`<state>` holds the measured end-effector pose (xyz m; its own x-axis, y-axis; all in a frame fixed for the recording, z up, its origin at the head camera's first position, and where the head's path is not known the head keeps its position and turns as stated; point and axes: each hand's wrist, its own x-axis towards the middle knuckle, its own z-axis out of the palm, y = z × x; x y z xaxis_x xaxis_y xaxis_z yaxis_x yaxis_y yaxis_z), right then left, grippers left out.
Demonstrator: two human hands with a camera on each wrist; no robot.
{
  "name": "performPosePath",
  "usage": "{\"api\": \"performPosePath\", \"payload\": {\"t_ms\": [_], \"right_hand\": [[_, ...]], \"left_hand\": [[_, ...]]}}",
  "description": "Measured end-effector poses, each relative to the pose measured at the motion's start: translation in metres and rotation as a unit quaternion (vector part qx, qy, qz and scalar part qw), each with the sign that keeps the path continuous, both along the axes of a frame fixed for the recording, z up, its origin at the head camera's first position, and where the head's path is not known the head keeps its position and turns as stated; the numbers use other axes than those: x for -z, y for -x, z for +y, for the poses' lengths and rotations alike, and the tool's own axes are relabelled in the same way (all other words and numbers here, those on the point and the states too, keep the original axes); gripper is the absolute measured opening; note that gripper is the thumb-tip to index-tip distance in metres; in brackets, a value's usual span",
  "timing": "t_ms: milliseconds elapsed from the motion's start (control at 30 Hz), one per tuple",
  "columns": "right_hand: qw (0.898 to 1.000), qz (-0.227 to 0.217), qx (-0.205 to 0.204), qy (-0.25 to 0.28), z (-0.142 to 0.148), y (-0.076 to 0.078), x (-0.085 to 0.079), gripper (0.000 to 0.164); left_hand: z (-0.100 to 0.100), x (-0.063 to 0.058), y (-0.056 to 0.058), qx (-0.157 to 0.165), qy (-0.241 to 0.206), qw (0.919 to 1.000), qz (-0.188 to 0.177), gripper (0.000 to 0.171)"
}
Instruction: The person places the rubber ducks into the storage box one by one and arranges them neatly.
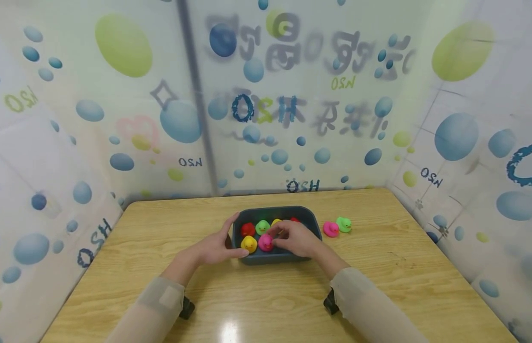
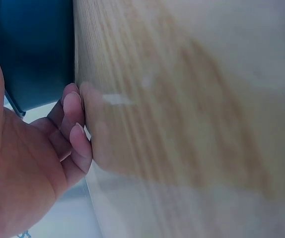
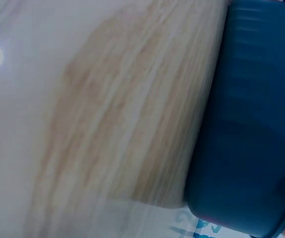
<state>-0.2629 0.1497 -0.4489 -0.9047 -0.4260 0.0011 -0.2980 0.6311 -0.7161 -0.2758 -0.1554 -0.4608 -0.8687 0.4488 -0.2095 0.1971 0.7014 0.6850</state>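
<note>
A dark blue-grey plastic bin (image 1: 272, 259) stands on the table with several rubber ducks inside. My left hand (image 1: 214, 247) is at its left end, thumb along the front rim and forefinger stretched toward the far left corner. In the left wrist view, the left hand's other fingers (image 2: 75, 109) bend loosely by the tabletop. My right hand (image 1: 296, 238) reaches over the bin and pinches a pink rubber duck (image 1: 266, 242). Near it inside sit a yellow duck (image 1: 249, 244), a green duck (image 1: 262, 227) and a red duck (image 1: 248, 229). The right hand partly hides another yellow duck (image 1: 276, 222) and red duck (image 1: 295, 219).
Right of the bin, another pink duck (image 1: 331, 229) and another green duck (image 1: 344, 224) lie on the wooden table (image 1: 163, 219). A patterned curtain (image 1: 257, 157) hangs behind the table's back edge and along both sides.
</note>
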Motion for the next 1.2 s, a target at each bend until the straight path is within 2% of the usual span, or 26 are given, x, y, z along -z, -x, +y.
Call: {"api": "performPosePath", "payload": {"t_ms": [167, 333, 467, 700, 933, 1200], "right_hand": [[0.999, 0.023, -0.003, 0.047, 0.007, -0.001, -0.002, 0.028], [0.996, 0.040, -0.017, 0.072, 0.019, -0.004, -0.013, 0.029], [0.996, 0.034, 0.007, 0.077, 0.037, -0.007, -0.024, 0.029], [0.995, 0.046, 0.059, 0.070, 0.088, -0.012, -0.030, 0.030], [0.991, 0.066, 0.096, 0.059, 0.141, -0.016, -0.024, 0.029], [0.989, 0.059, 0.135, 0.012, 0.187, -0.023, -0.015, 0.035]], "left_hand": [[0.001, 0.001, 0.002, 0.001, 0.004, 1.0000, 0.002, 0.119], [0.002, -0.001, 0.001, 0.008, 0.008, 0.9999, 0.005, 0.121], [0.002, -0.004, -0.002, 0.008, 0.009, 0.9999, 0.005, 0.121], [0.000, -0.004, -0.002, 0.000, 0.006, 1.0000, -0.002, 0.121], [-0.004, 0.000, -0.001, 0.019, 0.005, 0.9997, 0.017, 0.121], [-0.002, 0.001, 0.000, -0.002, 0.004, 1.0000, 0.000, 0.121]]}}
